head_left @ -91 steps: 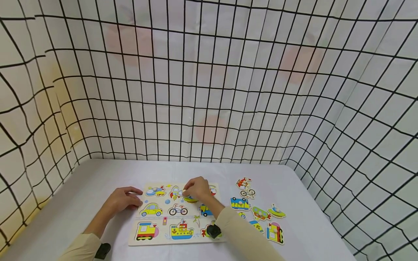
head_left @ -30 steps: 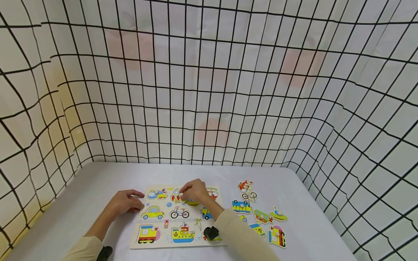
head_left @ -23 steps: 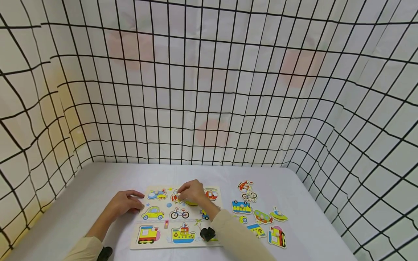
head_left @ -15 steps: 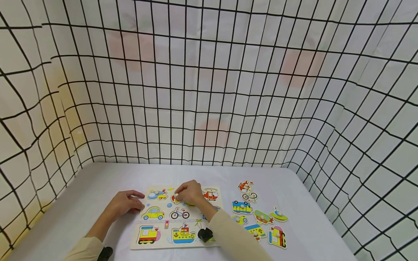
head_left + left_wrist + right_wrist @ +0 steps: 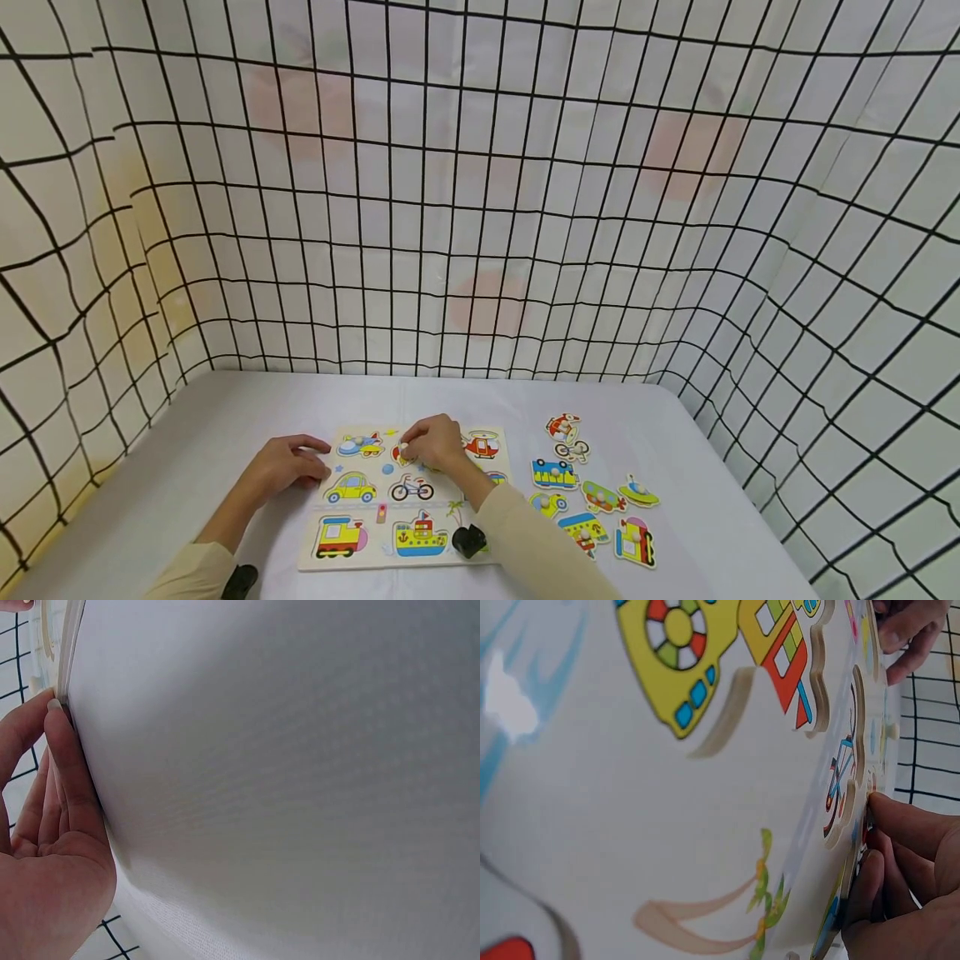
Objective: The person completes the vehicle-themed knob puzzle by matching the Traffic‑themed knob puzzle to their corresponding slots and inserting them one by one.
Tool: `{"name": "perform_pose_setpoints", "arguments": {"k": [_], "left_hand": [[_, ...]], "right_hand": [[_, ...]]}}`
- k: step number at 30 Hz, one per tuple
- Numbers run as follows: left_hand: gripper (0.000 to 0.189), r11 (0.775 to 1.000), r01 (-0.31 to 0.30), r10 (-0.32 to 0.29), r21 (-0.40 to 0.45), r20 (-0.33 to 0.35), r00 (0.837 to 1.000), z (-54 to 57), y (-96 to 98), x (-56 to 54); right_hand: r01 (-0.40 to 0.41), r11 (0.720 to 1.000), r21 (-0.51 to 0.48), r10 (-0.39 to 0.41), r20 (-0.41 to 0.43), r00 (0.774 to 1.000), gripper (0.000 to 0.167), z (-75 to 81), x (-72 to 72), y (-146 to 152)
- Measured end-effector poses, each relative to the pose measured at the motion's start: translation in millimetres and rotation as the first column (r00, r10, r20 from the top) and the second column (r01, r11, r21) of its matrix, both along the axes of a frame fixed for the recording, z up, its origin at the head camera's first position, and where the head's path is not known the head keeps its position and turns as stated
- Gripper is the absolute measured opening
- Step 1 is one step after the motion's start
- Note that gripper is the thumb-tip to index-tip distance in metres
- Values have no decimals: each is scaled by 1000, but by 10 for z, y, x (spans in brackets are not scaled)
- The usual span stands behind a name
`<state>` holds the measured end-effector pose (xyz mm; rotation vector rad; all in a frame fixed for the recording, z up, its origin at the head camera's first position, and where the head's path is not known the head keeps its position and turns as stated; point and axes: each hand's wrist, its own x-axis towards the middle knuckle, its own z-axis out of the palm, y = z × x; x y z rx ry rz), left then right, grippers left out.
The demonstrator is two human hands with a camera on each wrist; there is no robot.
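My right hand point(image 5: 435, 443) pinches the red-and-white rocket puzzle piece point(image 5: 397, 455) at the rocket slot in the board's top row. In the right wrist view the thumb and fingers of my right hand point(image 5: 911, 874) press close to the board's surface, covering most of the piece. The wooden vehicle puzzle board point(image 5: 375, 560) lies flat on the table. At its left edge rests my left hand point(image 5: 282, 467), fingers extended; in the left wrist view the thumb and index fingertip of that hand point(image 5: 64, 802) touch the edge. An airplane piece point(image 5: 360, 445) with a knob sits in the top-left slot.
Right of the board lie loose knobbed pieces: helicopter point(image 5: 561, 427), bicycle point(image 5: 572, 451), bus point(image 5: 553, 474), car point(image 5: 549, 504), airship point(image 5: 602, 497), flying saucer point(image 5: 638, 492), ship point(image 5: 585, 529) and train point(image 5: 635, 542). Black netting point(image 5: 480, 246) and white cloth surround the table point(image 5: 712, 533).
My right hand has moved left with the rocket piece, from by the saucer slot onto the rocket slot, uncovering the helicopter slot. My left hand stays at the board's edge.
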<state>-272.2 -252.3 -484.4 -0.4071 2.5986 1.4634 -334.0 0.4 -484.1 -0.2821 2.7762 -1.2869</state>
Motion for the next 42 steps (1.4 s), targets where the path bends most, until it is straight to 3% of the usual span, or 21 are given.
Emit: {"name": "perform_pose_setpoints", "arguments": {"k": [12, 21, 32, 42], "left_hand": [[49, 1000, 18, -18, -6, -4, 1000, 5, -16, 7], [50, 1000, 23, -23, -5, -2, 1000, 11, -9, -2], [51, 999, 34, -34, 7, -4, 999, 22, -19, 1], [51, 999, 39, -39, -19, 9, 999, 3, -32, -16]], "right_hand": [[-22, 1000, -12, 21, -30, 999, 11, 21, -15, 104], [-12, 999, -38, 12, -21, 1000, 13, 164, -35, 366], [-44, 999, 5, 44, -46, 998, 20, 407, -60, 935], [42, 997, 69, -39, -38, 999, 23, 545, -43, 1631]]}}
